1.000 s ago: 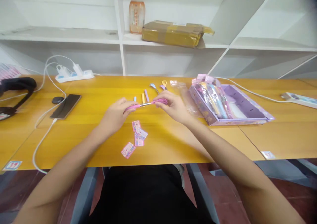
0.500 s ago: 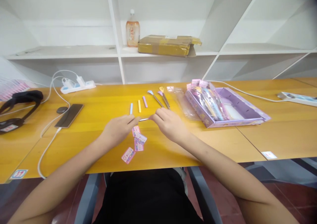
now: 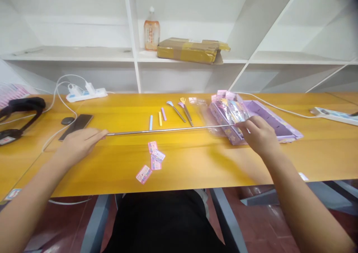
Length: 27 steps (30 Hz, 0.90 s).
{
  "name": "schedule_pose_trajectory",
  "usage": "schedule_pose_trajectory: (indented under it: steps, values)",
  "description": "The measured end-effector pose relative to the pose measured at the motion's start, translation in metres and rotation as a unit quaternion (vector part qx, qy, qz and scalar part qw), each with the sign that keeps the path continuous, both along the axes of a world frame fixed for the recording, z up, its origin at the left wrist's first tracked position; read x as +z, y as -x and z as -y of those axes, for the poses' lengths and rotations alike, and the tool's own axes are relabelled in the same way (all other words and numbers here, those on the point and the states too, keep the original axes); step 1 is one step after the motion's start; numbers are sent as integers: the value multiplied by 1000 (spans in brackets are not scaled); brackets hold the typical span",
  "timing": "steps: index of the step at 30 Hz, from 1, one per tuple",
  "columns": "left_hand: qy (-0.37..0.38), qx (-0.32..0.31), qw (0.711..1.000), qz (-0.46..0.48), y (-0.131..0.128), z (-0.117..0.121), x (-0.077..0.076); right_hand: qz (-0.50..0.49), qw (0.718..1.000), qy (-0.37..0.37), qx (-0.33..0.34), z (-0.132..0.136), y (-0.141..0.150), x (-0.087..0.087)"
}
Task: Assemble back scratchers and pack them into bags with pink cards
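A thin silver telescopic rod (image 3: 170,129) is stretched nearly level across the table, drawn out long. My left hand (image 3: 81,143) pinches its left end, and my right hand (image 3: 258,133) pinches the other end in front of the purple box (image 3: 282,124). Both tips are hidden in my fingers. Behind the rod lie a blue handle sleeve (image 3: 151,123), a yellow one (image 3: 160,119) and a purple one (image 3: 163,114). Beside them are hand-headed back scratchers, one blue (image 3: 176,112), the others purple and yellow (image 3: 187,113). Several pink and lilac cards (image 3: 144,174) lie nearer to me.
Packaged items in clear bags (image 3: 231,109) fill the box's left part, with clear plastic wrapping (image 3: 205,113) beside it. At left are a phone (image 3: 77,126), white cables, a power strip (image 3: 86,95) and a black headset (image 3: 26,106). A bottle (image 3: 151,33) and cardboard box (image 3: 187,50) stand on the shelf.
My hands have moved far apart, left and right. The short rod between them has lengthened into a long one, still held at both ends.
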<state>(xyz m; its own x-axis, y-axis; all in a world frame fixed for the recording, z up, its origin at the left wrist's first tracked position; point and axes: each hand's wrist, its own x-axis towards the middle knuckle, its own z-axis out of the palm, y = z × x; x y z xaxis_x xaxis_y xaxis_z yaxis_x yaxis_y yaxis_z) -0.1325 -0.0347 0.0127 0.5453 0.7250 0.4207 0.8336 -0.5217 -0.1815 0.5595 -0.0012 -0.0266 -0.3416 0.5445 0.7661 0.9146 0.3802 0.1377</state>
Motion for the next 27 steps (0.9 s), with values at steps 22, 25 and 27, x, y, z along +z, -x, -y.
schedule_pose_trajectory:
  steps: [22, 25, 27]
  values:
    - [-2, -22, 997, -69, -15, 13, -4, -56, 998, 18, -32, 22, -15, -3]
    - [-8, -47, 997, -59, -21, 15, -4, -92, 995, 30, 10, 19, -5, -2]
    - [0, -67, 997, -44, -33, 15, -6, -89, 994, 36, 59, 15, 10, -1]
